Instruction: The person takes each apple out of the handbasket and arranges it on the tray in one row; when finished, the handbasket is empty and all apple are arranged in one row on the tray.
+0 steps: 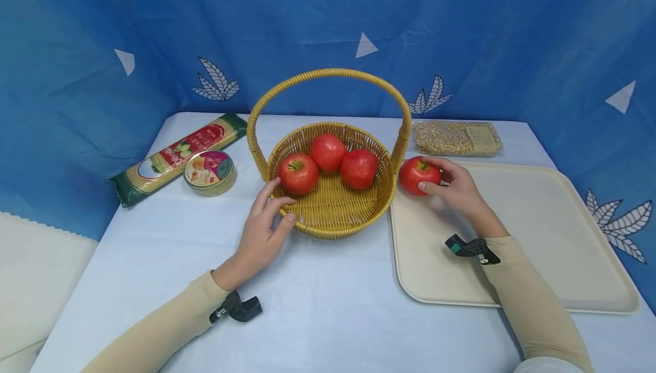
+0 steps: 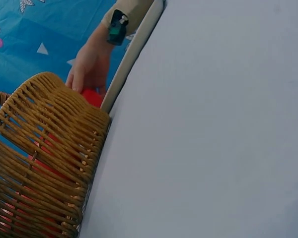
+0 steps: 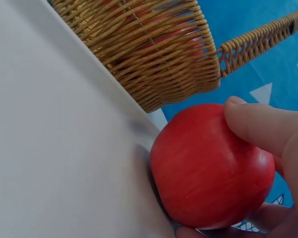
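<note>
A wicker basket with a tall arched handle holds three red apples, one of them near its left rim. My left hand rests its relaxed fingers on the basket's front left rim. Just right of the basket, my right hand grips another red apple at the tray's upper left corner. In the right wrist view the thumb lies on the side of this apple, with fingers beneath it. The left wrist view shows the basket's woven side and the right hand beyond it.
A beige tray lies on the right of the white-covered table. Behind it is a clear bag of grains. At the back left lie a noodle package and a round tin. Blue patterned cloth hangs behind.
</note>
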`<state>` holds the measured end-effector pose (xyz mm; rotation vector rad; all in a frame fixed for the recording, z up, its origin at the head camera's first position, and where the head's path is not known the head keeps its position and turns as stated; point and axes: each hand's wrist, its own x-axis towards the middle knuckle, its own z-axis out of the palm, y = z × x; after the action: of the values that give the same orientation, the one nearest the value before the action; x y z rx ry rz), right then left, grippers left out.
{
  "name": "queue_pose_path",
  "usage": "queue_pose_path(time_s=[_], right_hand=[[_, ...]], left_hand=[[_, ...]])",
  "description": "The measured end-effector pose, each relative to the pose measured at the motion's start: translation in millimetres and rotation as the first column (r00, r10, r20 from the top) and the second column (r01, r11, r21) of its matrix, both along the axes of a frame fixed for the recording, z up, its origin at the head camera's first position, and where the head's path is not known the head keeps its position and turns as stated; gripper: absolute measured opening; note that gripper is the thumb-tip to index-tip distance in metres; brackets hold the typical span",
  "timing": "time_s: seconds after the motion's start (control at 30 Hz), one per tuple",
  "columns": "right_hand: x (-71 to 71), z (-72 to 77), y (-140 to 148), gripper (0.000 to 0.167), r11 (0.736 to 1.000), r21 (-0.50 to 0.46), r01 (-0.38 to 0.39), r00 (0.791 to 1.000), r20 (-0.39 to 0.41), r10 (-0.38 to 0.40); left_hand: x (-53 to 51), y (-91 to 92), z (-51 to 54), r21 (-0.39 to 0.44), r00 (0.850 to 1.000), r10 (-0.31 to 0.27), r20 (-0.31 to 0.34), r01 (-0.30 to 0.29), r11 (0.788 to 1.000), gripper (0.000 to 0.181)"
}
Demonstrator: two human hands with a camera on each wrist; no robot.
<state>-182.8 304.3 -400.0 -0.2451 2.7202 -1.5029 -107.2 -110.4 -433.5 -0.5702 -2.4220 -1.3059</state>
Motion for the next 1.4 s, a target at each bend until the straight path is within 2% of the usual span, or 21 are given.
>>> queue_pose_path(time_s=[0.27,0.6,0.97,1.4], right_hand=[[2.4,-1.4,0.2,0.057,0.999,-0.021,-0.030,1.000,-0.004,0.030],[2.6,-6.3,-1.4,0.043,0.994,-0.101,-0.050,0.998,-0.044,0.046],[4.8,-5.3,-1.9,0.045,0.989,-0.125,-0.078,0.997,-0.023,0.075],[4.0,-1.8,1.2,0.051,0.963,-0.241,-0.118,0.990,-0.104,0.095]], left_hand=[[1.0,1.0,0.7,0.002,1.000,-0.002,-0.007,0.003,1.000,0.027],[1.3,0.6,1.7,-0.002,1.000,0.001,-0.003,-0.001,1.000,0.027],[0.3,0.6,-0.8,0.000,1.000,0.000,-0.005,0.000,1.000,0.031],[0.6,0.8,0.9,0.002,1.000,0.000,0.000,0.000,1.000,0.027]])
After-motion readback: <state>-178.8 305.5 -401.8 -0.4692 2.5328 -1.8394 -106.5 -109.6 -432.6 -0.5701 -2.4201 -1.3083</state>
